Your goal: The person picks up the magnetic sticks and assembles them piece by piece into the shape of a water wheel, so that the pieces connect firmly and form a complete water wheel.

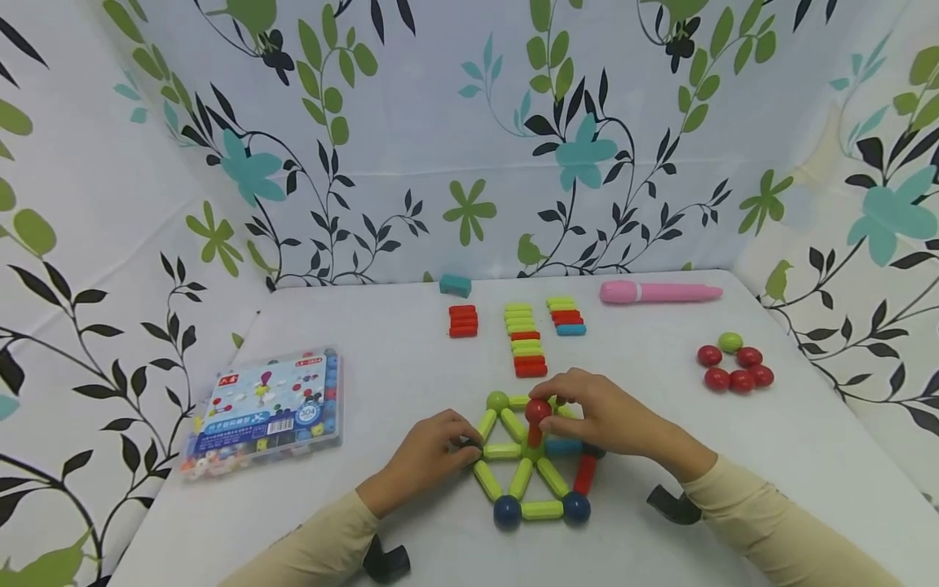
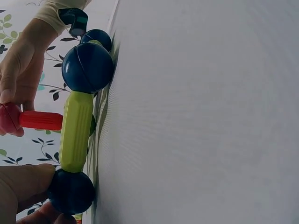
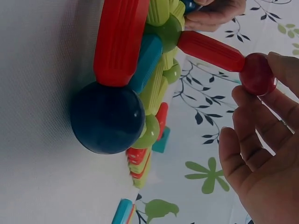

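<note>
A flat six-sided frame of rods and balls lies on the table, its yellow-green rods (image 1: 543, 510) joined by dark blue balls (image 1: 507, 512) and green ones (image 1: 497, 400). From its middle green ball (image 3: 168, 33) a red rod (image 3: 211, 50) stands up, capped by a red ball (image 3: 258, 74). My right hand (image 1: 605, 412) pinches that red ball between thumb and fingertips. At the frame's left corner, my left hand (image 1: 431, 448) holds a dark blue ball (image 2: 71, 191) between thumb and fingers. One blue rod (image 1: 563, 446) and another red rod (image 1: 584, 473) sit on the frame's right side.
Loose red, yellow-green and blue rods (image 1: 524, 336) lie in short columns behind the frame. Several red balls and a green one (image 1: 729, 342) are at the right. A boxed set (image 1: 267, 412) lies left; a pink pen-shaped thing (image 1: 660, 292) and teal block (image 1: 455, 285) are at the back.
</note>
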Tool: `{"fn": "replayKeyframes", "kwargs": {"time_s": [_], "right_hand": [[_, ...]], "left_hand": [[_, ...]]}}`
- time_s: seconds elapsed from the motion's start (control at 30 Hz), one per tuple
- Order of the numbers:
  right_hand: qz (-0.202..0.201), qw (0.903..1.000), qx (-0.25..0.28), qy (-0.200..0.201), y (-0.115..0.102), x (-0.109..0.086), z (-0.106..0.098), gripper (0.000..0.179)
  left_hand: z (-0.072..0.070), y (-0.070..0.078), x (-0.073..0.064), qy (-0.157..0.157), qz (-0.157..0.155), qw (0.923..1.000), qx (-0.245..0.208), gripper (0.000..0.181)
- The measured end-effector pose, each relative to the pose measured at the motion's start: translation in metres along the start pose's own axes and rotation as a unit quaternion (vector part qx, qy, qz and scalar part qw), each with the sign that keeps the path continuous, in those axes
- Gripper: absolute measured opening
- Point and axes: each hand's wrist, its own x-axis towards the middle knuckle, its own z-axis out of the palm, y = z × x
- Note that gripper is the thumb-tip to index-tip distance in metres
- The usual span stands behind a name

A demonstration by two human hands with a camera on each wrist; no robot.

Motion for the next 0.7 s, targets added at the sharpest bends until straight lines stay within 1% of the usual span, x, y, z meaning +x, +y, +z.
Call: {"fn": "replayKeyframes", "kwargs": {"time_s": [0.13, 0.2, 0.27, 0.4, 0.47, 0.5, 0.57, 0.7], "right_hand": [[-0.007, 1.0000, 0.001, 0.000, 0.000, 0.001, 0.000, 0.044], [-0.007, 1.0000, 0.004, -0.001, 0.000, 0.001, 0.000, 0.045], [-0.005, 1.0000, 0.007, -0.003, -0.001, 0.000, 0.000, 0.045], [0.001, 0.9999, 0.012, -0.005, -0.001, -0.002, 0.000, 0.049], [0.006, 0.9999, 0.010, -0.005, -0.002, -0.003, 0.000, 0.052], [0.009, 0.9999, 0.008, -0.004, -0.002, -0.004, -0.001, 0.053], [0.018, 0.9998, 0.002, 0.003, 0.000, -0.007, -0.003, 0.054], [0.045, 0.9985, -0.021, 0.024, 0.010, -0.017, -0.008, 0.052]], "left_hand": [[-0.004, 0.000, 0.003, -0.008, -0.005, 1.0000, 0.004, 0.013], [-0.008, -0.001, 0.009, -0.009, -0.010, 0.9998, 0.012, 0.015], [-0.014, -0.002, 0.020, -0.006, -0.018, 0.9996, 0.019, 0.017], [-0.028, -0.003, 0.049, 0.004, -0.044, 0.9983, 0.037, 0.019], [-0.033, -0.006, 0.064, 0.008, -0.063, 0.9964, 0.056, 0.021], [-0.035, -0.009, 0.073, 0.011, -0.070, 0.9948, 0.074, 0.022], [-0.038, -0.016, 0.090, 0.018, -0.085, 0.9902, 0.109, 0.027], [-0.043, -0.032, 0.121, 0.030, -0.097, 0.9777, 0.184, 0.034]]}}
